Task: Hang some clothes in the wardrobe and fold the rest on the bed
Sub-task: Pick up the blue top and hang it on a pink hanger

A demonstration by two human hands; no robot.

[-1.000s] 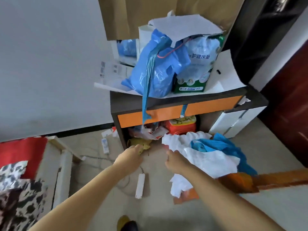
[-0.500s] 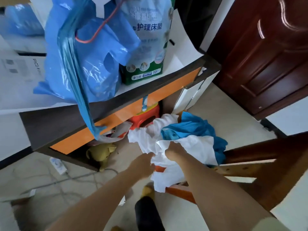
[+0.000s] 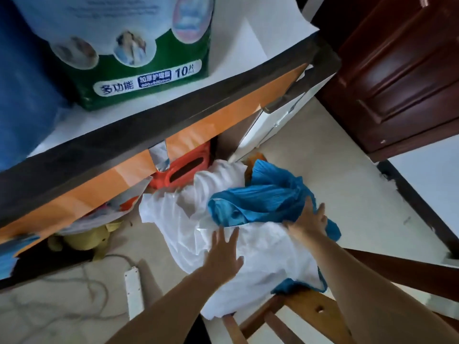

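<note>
Clothes are lying heaped on a wooden chair (image 3: 308, 306) largely hidden beneath them: crumpled white fabric (image 3: 260, 247) under a pleated blue garment (image 3: 260, 197). Left hand (image 3: 223, 256) is pressing spread fingers onto the white fabric, while right hand (image 3: 309, 222) is resting flat-fingered at the blue garment's edge, beside an orange-fronted dark surface (image 3: 159, 117) and tiled floor (image 3: 335, 155).

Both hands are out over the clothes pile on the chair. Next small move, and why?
Probably close both hands on the pile and lift it off the wooden chair. The left hand lies spread on the white garment, the right hand flat against the blue garment, and neither grips cloth yet. Nothing can be hung or folded until the clothes leave the chair.
</note>
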